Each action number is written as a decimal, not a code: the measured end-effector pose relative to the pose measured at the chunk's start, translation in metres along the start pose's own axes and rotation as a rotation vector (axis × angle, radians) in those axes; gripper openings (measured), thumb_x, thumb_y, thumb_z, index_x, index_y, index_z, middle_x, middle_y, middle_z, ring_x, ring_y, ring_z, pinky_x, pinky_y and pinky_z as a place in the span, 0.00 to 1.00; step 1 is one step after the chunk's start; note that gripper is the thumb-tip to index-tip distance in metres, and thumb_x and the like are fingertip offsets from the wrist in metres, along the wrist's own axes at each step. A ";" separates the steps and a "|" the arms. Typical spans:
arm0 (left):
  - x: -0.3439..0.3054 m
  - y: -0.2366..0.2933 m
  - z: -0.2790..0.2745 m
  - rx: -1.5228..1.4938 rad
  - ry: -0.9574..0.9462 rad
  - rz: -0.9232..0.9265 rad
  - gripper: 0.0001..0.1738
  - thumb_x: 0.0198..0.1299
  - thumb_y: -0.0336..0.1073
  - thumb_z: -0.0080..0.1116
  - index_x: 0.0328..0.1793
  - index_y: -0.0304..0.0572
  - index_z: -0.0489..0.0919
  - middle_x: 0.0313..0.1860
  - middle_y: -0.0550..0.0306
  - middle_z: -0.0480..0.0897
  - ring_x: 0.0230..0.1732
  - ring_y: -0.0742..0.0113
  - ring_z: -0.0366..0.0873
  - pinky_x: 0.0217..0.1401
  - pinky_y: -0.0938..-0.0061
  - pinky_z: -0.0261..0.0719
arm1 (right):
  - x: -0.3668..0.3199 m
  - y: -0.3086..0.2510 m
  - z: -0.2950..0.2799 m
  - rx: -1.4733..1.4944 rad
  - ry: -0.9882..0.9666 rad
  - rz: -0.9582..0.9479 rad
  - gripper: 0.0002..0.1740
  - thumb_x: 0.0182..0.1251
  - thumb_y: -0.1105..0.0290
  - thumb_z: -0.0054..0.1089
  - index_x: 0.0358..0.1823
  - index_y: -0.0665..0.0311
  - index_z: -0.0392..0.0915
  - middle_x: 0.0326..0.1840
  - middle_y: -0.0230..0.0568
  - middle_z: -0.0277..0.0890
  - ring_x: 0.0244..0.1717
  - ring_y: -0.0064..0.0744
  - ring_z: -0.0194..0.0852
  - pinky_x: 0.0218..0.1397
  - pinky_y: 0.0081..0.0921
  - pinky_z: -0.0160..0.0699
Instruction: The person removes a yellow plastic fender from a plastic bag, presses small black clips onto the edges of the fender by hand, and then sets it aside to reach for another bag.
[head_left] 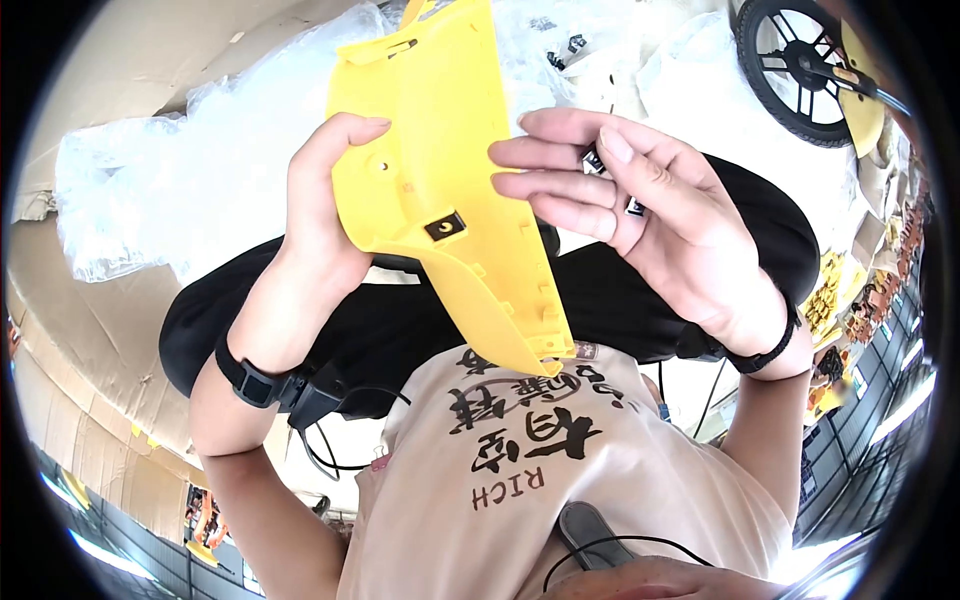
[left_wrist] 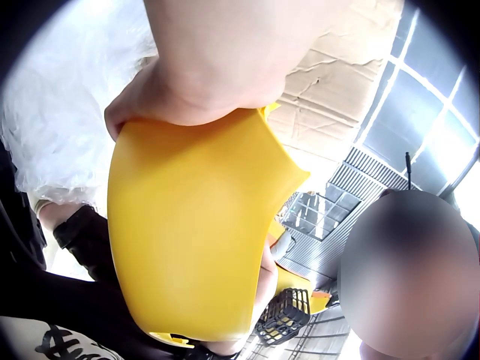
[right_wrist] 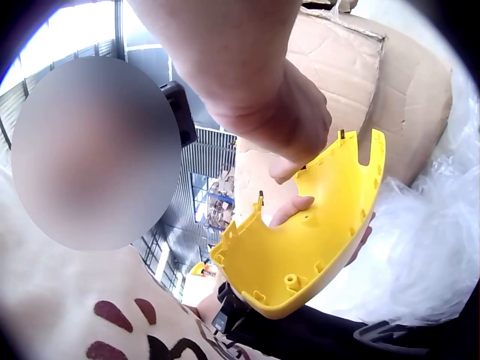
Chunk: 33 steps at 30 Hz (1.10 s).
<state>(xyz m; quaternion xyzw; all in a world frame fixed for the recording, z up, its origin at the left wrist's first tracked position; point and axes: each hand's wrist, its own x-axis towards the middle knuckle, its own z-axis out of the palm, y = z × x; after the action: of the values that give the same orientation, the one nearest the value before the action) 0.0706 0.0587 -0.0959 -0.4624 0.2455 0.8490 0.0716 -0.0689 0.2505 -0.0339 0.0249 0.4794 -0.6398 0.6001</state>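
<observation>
My left hand (head_left: pixel 325 190) grips a curved yellow plastic shell (head_left: pixel 430 130) by its edge, thumb on the inner face and the other fingers hidden behind. The shell's smooth outer side fills the left wrist view, while ribs and screw posts line its inside in the right wrist view. A small black clip (head_left: pixel 446 227) sits at its notched edge. At the shell's other side is my right hand (head_left: pixel 660 205), palm turned up, fingertips right at the edge. Small black clips (head_left: pixel 594 160) lie between its curled fingers and thumb.
Clear plastic wrapping (head_left: pixel 130 190) and brown cardboard (head_left: pixel 90 340) lie beyond my crossed legs. Several small black pieces (head_left: pixel 568 48) rest on the wrapping. A black spoked wheel (head_left: pixel 797 65) stands at the far right. Wrist straps with cameras are on both arms.
</observation>
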 end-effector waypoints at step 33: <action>-0.001 0.000 -0.001 0.013 -0.034 -0.004 0.27 0.61 0.44 0.53 0.62 0.34 0.73 0.51 0.50 0.82 0.51 0.61 0.82 0.56 0.65 0.78 | -0.003 0.011 -0.006 -0.151 0.004 -0.102 0.20 0.78 0.62 0.51 0.60 0.71 0.76 0.41 0.40 0.81 0.34 0.21 0.76 0.40 0.15 0.77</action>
<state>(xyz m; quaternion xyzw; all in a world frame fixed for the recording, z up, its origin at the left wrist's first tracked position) 0.0715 0.0582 -0.0954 -0.4480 0.2490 0.8549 0.0804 -0.0627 0.2589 -0.0417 -0.0437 0.5279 -0.6317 0.5660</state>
